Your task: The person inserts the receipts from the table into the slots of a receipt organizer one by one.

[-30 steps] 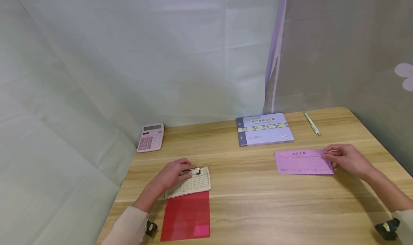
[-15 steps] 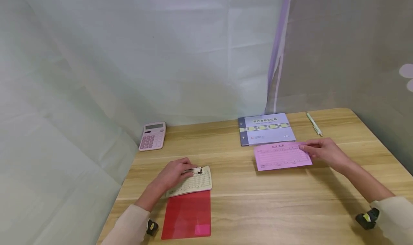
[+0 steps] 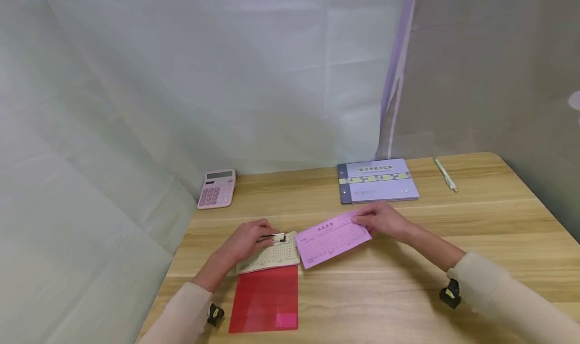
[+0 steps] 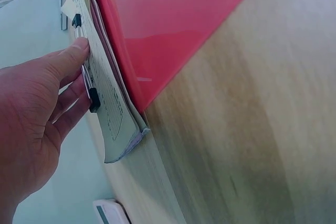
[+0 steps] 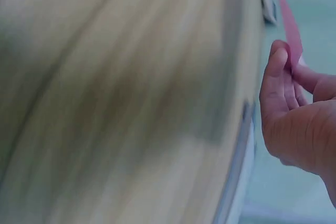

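Observation:
On the table at the left lies a translucent red clipboard [image 3: 265,298], its upper part covered by cream printed forms [image 3: 274,256]. My left hand [image 3: 246,241] pinches the metal clip [image 4: 90,85] with black ends at the forms' top edge. In the left wrist view, several layered sheets show below the thumb. My right hand [image 3: 385,220] holds a pink printed slip [image 3: 333,241] by its upper right corner, thumb on top. The slip is tilted above the table, its left edge close beside the cream forms; whether they touch I cannot tell. Seen edge-on, the slip [image 5: 289,24] rises from my right fingertips.
A pink calculator [image 3: 216,189] sits at the back left of the wooden table [image 3: 385,303]. Toward the back right lie a lilac ledger book [image 3: 378,180] and a pale green pen [image 3: 445,175]. Pale curtains [image 3: 272,82] hang behind.
My right hand has carried the pink slip leftward across the table, from the right side to beside the cream forms, and tilted it. My left hand stays at the clip.

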`<state>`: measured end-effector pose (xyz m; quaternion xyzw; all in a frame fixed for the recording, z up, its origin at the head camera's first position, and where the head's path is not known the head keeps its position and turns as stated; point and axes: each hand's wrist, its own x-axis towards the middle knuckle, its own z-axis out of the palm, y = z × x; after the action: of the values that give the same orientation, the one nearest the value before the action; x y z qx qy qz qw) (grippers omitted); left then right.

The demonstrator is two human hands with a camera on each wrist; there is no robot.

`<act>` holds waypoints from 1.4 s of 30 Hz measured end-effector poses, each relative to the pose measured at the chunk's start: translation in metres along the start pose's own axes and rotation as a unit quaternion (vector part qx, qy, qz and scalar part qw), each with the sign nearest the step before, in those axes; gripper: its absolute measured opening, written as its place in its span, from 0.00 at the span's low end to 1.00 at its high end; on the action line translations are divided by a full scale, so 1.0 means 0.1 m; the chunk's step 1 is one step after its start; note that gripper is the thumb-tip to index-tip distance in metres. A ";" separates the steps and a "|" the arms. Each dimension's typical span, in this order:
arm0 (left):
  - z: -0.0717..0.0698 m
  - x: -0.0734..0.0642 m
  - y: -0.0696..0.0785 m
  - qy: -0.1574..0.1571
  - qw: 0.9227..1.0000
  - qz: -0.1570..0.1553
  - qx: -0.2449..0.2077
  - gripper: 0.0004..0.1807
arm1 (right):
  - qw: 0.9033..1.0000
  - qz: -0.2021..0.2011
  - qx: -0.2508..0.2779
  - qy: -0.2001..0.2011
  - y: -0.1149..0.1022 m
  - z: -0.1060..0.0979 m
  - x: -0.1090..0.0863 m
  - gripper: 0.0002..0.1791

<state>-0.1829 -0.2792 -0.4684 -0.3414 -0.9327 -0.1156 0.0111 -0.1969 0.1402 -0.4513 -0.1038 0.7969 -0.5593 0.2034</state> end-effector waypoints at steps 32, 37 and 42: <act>-0.12 0.16 -0.05 -0.063 0.998 0.019 0.001 0.14 | 0.996 0.033 0.074 -0.038 -0.32 1.37 0.44 0.05; -0.14 0.20 -0.04 -0.080 0.996 0.028 0.019 0.13 | 0.994 0.043 0.095 -0.034 -0.35 1.50 0.48 0.05; -0.14 0.16 0.04 -0.075 0.995 0.034 0.056 0.13 | 0.995 0.047 0.082 -0.019 -0.32 1.57 0.52 0.06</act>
<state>-0.1937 -0.2689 -0.4526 -0.3795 -0.9237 -0.0367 -0.0363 -0.1766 -0.0248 -0.4781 -0.0598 0.7484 -0.6102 0.2527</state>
